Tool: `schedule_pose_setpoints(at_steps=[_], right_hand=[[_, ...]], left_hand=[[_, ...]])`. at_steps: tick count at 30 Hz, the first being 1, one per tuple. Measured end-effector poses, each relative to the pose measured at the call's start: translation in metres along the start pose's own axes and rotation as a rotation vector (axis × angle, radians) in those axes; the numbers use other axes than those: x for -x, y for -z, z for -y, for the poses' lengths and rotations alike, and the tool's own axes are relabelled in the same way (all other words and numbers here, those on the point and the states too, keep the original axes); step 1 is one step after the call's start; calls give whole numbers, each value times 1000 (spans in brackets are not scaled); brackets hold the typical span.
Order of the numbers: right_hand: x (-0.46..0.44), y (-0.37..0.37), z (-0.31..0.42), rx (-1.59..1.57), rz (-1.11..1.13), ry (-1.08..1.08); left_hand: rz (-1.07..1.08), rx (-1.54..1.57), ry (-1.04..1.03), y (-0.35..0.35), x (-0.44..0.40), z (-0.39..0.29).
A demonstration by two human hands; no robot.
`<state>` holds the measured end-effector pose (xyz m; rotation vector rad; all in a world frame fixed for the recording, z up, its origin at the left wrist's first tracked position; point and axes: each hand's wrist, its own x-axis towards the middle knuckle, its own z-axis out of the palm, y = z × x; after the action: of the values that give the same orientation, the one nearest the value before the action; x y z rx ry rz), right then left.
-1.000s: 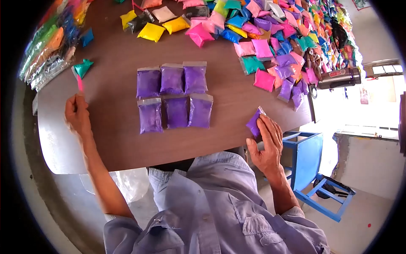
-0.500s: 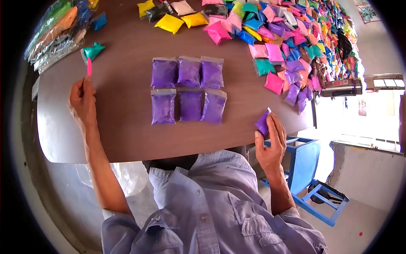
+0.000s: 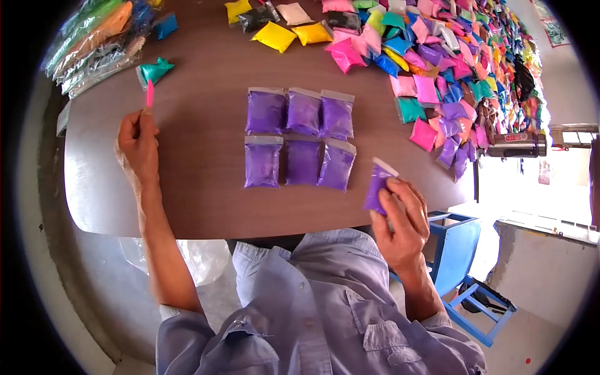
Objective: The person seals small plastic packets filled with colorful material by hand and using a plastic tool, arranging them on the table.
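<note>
My left hand (image 3: pixel 139 145) is closed around a thin, flat pink plastic stick (image 3: pixel 150 95), which points away from me at the table's left side. Just beyond its tip lies a teal packet (image 3: pixel 156 70). My right hand (image 3: pixel 403 219) pinches a small purple packet (image 3: pixel 377 186) by its side, near the front right table edge. The packet is tilted and its clear top strip faces up. Between my hands, several purple packets (image 3: pixel 265 111) lie flat in two rows of three, with clear strips at the top. Neither hand touches them.
A large heap of coloured packets (image 3: pixel 428 89) covers the table's (image 3: pixel 194 200) right back. Yellow packets (image 3: pixel 275 37) lie at the back, clear plastic bags (image 3: pixel 100 44) at the back left. A metal flask (image 3: pixel 517 145) lies on the right; a blue stool (image 3: pixel 453 250) stands below.
My right hand has raised and turned the purple packet, bringing it left toward the rows. My left hand keeps the pink stick. The whole view has shifted slightly.
</note>
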<state>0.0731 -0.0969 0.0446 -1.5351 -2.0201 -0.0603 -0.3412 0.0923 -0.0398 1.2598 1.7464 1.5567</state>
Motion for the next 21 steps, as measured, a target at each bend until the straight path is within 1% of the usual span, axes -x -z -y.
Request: schedule_pose_setpoints(at_steps=[1,2,5,8,10,20,21], right_hand=[[-7,-5,2,-30,-6,72],[-14,-10,6,-36,-7,75],[-33,-30,21,-136,30,217],[-44,-50,29,-156,55,243],[-49,-57,34,-149,61,224],[-51,-78,31,-76,82,198],[-52,-79,32,-64,75,201]], left_hand=[[-6,-3,12,0,0,-2],[-11,-7,10,0,2,-4],[-25,-85,45,-2,6,-17],[-38,-76,6,-1,5,-14],[-12,-120,87,-1,8,-22],[-19,-172,87,-4,11,-36],[-27,-185,61,-4,11,-37]])
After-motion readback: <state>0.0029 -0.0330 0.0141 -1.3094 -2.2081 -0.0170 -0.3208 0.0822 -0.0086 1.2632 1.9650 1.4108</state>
